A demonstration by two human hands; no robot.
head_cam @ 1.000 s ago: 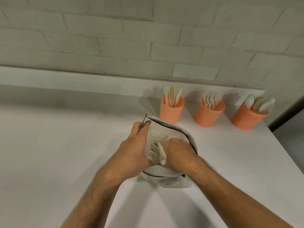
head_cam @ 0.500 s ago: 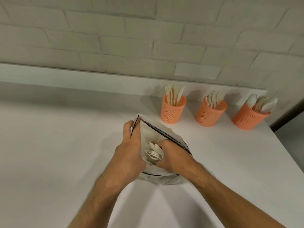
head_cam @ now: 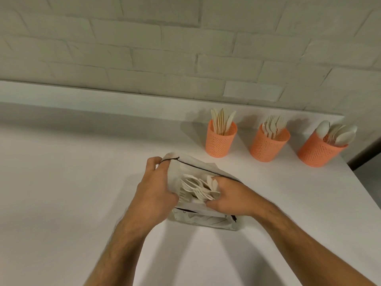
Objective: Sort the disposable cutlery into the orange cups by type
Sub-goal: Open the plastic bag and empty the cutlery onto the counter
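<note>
Cutlery, pale and disposable, sits bunched inside a soft white pouch with a dark zip edge, and that pouch is the landmark for everything else. Beneath the pouch spreads a wide white table; behind the pouch rises a painted white brick wall. Beyond the pouch and to its right stand three orange mesh cups in a row, each apart from its neighbour: the knife cup nearest the pouch holds knives upright, the fork cup further right holds forks, and the spoon cup furthest from the pouch, near the table's right edge, leans slightly and holds spoons. At the pouch's left side, the left hand pinches the zip rim between thumb and fingers, holding the mouth wide. At the pouch's right side, the right hand reaches into the opening, fingers curled closed around the bundle of cutlery, mostly forks by the visible tines.
</note>
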